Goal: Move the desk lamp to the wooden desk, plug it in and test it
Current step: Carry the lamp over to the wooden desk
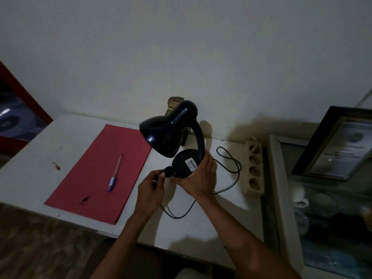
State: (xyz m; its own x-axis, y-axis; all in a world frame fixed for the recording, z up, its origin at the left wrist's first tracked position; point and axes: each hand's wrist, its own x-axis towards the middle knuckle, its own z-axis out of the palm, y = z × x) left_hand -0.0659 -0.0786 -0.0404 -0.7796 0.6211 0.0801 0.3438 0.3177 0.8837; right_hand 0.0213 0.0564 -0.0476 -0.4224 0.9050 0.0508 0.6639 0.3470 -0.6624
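Note:
A black desk lamp (171, 127) is tilted up off the white table (40, 150), the round underside of its base with a white label (191, 163) facing me. My right hand (201, 178) grips the base from the right side. My left hand (151, 190) pinches the black plug (168, 171) next to the base. The black cord (229, 158) loops across the table behind my right hand and under my wrists. The lamp is unlit.
A beige power strip (254, 168) with several empty sockets lies at the table's right edge. A red paper sheet (96, 174) holding a pen (115, 174) lies to the left. A framed certificate (338, 146) leans on a glass cabinet at right. A brown object (174, 102) stands behind the lamp.

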